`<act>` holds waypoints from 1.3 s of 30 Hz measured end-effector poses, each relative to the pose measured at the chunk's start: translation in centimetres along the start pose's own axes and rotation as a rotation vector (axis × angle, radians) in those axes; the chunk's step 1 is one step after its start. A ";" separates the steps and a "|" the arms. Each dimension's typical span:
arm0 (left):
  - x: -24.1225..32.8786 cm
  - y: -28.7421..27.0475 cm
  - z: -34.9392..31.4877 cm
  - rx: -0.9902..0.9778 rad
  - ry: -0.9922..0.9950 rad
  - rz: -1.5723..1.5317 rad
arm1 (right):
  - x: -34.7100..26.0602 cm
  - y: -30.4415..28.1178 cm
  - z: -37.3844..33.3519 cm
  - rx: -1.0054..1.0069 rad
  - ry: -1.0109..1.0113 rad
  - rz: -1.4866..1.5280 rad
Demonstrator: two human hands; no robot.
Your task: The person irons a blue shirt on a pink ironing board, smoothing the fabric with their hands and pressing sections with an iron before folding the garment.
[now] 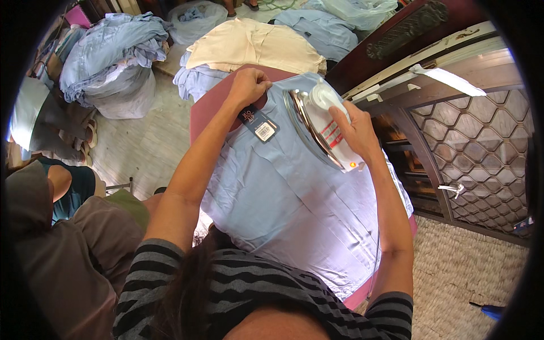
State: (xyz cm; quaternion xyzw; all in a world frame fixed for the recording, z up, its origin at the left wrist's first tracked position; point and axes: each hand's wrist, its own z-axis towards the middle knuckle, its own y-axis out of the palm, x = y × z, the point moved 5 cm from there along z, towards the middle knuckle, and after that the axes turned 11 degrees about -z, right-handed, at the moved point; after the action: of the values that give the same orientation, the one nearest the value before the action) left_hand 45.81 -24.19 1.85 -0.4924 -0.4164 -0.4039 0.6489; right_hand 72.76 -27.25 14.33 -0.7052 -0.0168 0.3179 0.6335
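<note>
A light blue shirt lies spread over a padded ironing board with a dark pink cover. My right hand is closed round the handle of a white and silver electric iron. The iron stands tilted at the shirt's upper right, its shiny soleplate edge facing left and a small orange light lit near its heel. At the far end, my left hand pinches the shirt's edge by the collar. A dark hang tag with a white label lies on the cloth just below that hand.
Beyond the board are a cream cloth heap and blue garments. A stuffed bundle of blue clothes stands on the floor at far left. People sit or stand along the left. To the right is a metal lattice door with a handle.
</note>
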 end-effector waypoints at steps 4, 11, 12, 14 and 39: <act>1.0 -1.3 -1.2 0.027 0.144 0.034 | -1.6 0.8 3.5 0.036 -0.102 -0.047; 6.3 -5.8 -14.1 0.242 0.300 0.420 | -1.7 1.7 8.1 0.020 -0.086 -0.086; 5.8 -6.3 -15.6 0.250 0.237 0.449 | -1.9 1.9 8.1 -0.012 -0.061 -0.088; 4.7 -7.0 -18.1 0.266 0.110 0.508 | -2.3 2.2 7.5 -0.043 -0.056 -0.080; 6.8 0.0 -15.4 -0.043 0.392 0.618 | -2.7 2.7 4.5 -0.021 -0.118 -0.083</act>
State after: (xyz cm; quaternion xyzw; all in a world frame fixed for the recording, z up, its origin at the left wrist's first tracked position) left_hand 50.24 -39.98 5.68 -0.5218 -0.1071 -0.2843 0.7971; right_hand 67.47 -24.91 13.09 -0.6904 -0.0867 0.3323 0.6367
